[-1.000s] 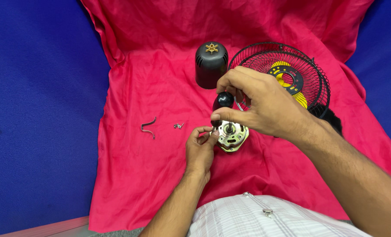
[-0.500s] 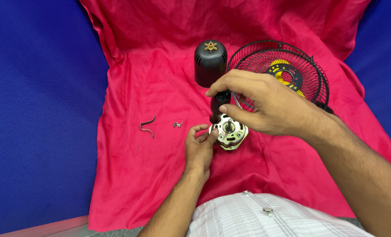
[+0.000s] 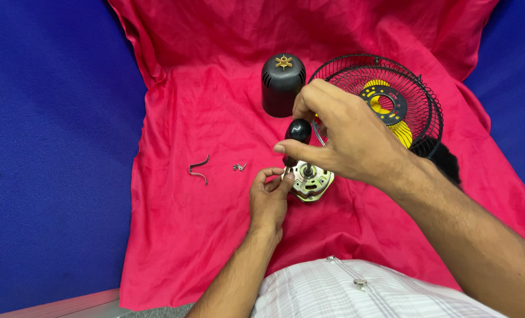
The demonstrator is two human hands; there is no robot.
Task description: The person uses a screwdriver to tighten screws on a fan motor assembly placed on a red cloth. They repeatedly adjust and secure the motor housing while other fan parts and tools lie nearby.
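A person worked over a red cloth (image 3: 186, 235) spread on a blue bench (image 3: 50, 176). Their right hand (image 3: 345, 138) closed around a black-handled screwdriver (image 3: 298, 131), held upright with its tip down at the left edge of a small silver fan motor (image 3: 310, 182) lying in the middle of the cloth. The left hand (image 3: 268, 197) sat just left of the motor, thumb and forefinger pinched at the tip; whether they held a screw was too small to tell. Farther off stood a black motor cover (image 3: 282, 85), and to its right a black wire fan guard (image 3: 386, 103) with a yellow centre. Left of the hands lay a bent metal clip (image 3: 199, 170) and tiny loose screws (image 3: 239, 167). The driver could probably slip and jab the fingertips, or the unclamped motor could twist. Small screws might vanish in the cloth's folds.
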